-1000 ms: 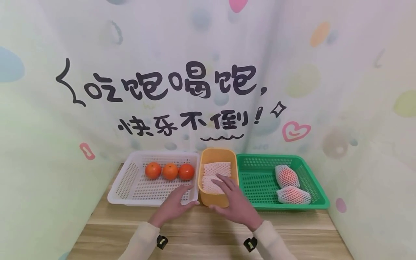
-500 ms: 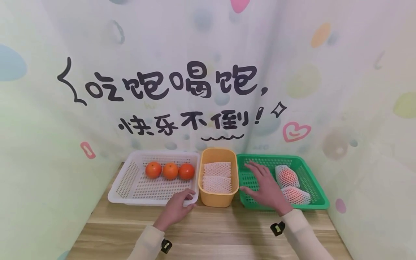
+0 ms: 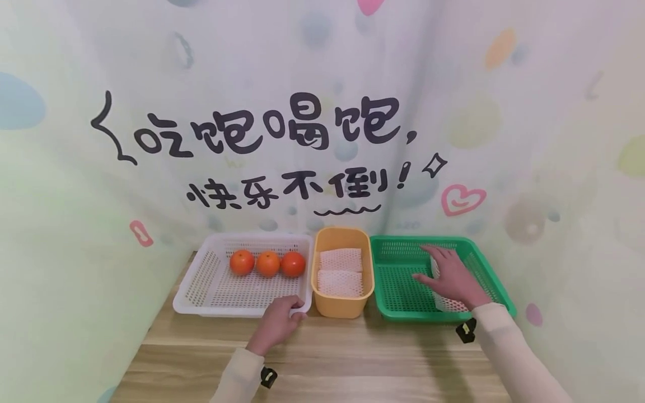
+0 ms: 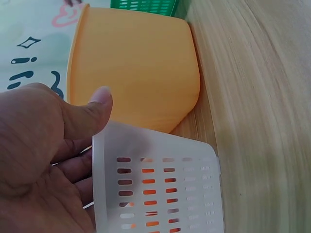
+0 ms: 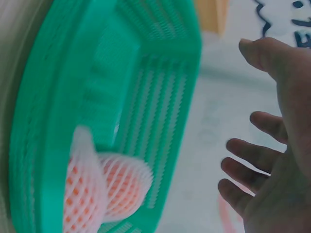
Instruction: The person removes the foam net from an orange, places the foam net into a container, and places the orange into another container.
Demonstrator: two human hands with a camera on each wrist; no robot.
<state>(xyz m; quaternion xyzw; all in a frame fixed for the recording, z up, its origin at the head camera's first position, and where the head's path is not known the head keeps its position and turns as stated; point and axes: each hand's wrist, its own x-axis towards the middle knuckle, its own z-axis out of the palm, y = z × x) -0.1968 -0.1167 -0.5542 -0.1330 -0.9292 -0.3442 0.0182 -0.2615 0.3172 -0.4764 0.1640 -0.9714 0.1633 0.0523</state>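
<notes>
Net-wrapped fruits, two, lying together at the right end of the green basket. Right hand: spread wide over them, holding nothing. Left hand: loosely bent at the near corner of the white basket; hold on rim impossible to tell. Likely risks: dropping one by pinching netting alone; bumping its close neighbour; tipping the white basket by leaning on it.

Wood-grain table; three containers atop

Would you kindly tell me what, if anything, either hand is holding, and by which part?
The right hand holds nothing. The left hand is at the near right corner of the white basket; whether it grips cannot be told.
</notes>
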